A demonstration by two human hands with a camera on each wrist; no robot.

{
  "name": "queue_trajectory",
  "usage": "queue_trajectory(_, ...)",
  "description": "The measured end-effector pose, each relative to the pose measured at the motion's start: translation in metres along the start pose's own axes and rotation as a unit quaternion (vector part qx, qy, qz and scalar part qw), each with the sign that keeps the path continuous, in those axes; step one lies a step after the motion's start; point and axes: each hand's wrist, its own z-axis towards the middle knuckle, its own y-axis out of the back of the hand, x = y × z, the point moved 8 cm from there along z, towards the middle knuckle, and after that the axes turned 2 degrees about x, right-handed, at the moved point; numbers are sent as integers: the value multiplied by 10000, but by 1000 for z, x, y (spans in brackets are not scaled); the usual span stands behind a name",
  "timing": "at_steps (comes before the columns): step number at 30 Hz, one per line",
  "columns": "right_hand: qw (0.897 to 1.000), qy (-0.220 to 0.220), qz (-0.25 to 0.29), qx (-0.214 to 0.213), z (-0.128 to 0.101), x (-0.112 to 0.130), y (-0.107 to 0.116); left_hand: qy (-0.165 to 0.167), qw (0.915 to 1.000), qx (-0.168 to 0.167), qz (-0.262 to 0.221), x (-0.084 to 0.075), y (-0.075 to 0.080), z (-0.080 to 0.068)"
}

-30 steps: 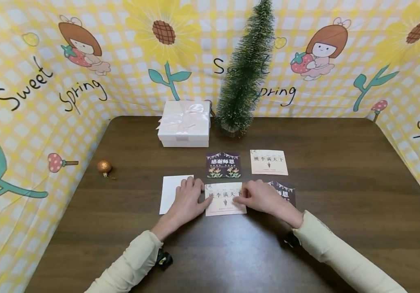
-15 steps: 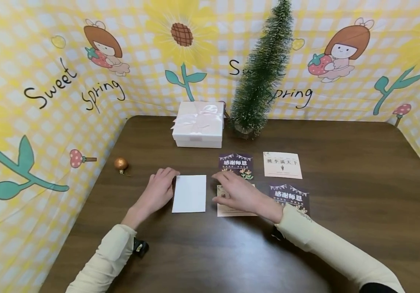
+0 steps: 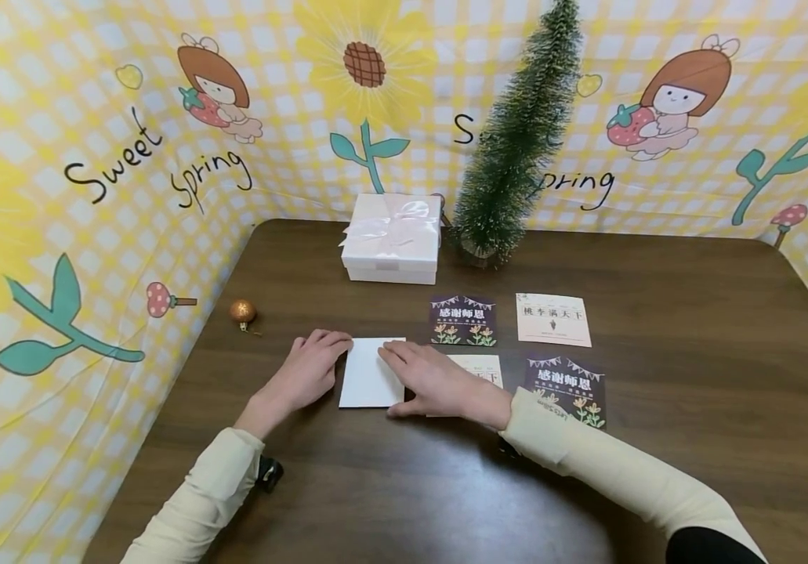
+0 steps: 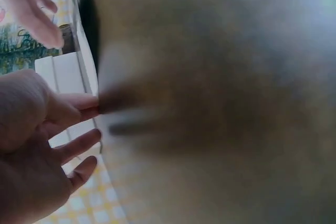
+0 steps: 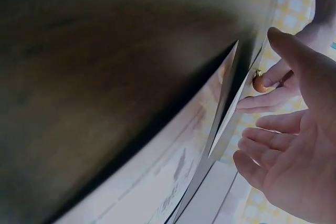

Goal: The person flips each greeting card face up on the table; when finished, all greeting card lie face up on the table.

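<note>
white card (image 3: 368, 376): lying flat on the desk (image 3: 657, 439), right between both hands
left hand (image 3: 308, 376): fingers relaxed, touching the card's 9 o'clock edge
right hand (image 3: 432, 384): resting flat, fingertips covering its 3 o'clock side

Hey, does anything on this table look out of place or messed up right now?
Little stands out. The white card lies face-down between both hands, unlike the printed cards. The right hand partly covers a cream card. A gold bauble sits alone near the table's left edge. Nothing looks spilled or damaged.
</note>
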Motion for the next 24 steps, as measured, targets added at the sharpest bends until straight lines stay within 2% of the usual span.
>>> queue_trajectory(6, 9983, 198, -477, 273, 3, 7, -4, -18, 9996, 278, 101, -1, -1, 0)
queue_trajectory(11, 9971, 557, -484, 177, -1, 10, 0, -136, 9995, 225, 175, -5, 1, -1)
queue_trajectory(13, 9968, 713, -367, -59, -4, 10, 7, -195, 9994, 178, 241, -7, 2, -1)
queue_trajectory(16, 9928, 953, -295, -665, -10, 8, 20, -310, 9989, 62, 349, -11, 6, -1)
queue_trajectory(21, 9748, 1161, -592, -1809, -19, 2, 41, -511, 9981, -280, 182, -19, 12, 1)
queue_trajectory(24, 9664, 1190, -651, -2184, -22, -3, 49, -650, 9964, -541, -56, -24, 15, 4)
